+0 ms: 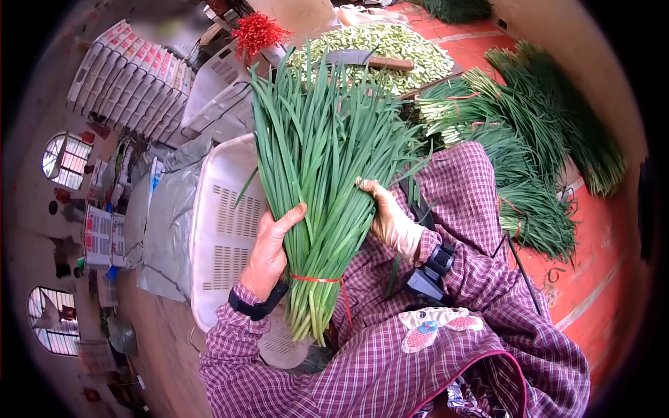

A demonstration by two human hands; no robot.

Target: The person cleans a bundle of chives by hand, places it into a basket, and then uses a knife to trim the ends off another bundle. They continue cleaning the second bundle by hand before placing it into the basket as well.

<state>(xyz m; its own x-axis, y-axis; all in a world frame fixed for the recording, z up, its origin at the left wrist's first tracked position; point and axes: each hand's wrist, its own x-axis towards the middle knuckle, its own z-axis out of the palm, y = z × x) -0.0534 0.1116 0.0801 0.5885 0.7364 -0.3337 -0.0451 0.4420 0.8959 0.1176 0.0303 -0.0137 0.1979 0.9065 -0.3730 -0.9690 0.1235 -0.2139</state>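
A large bunch of garlic chives (320, 174) stands fanned out in front of me, leaves up and pale stem ends down. A red tie (317, 279) circles it near the stem ends, with a loose tail hanging on the right. My left hand (272, 247) grips the bunch from the left, thumb across the leaves. On the other side my right hand (390, 219), in a pale glove, is closed around the right edge of the leaves. The bunch hides most of the fingers of both hands.
A white plastic crate (209, 279) stands at the left. Behind the bunch, a knife (369, 60) lies on chopped pale-green stem pieces (418, 42), near red ties (258, 35). Tied green bundles (516, 139) lie on the red floor (592, 279) at right. Stacked crates (132, 83) stand far left.
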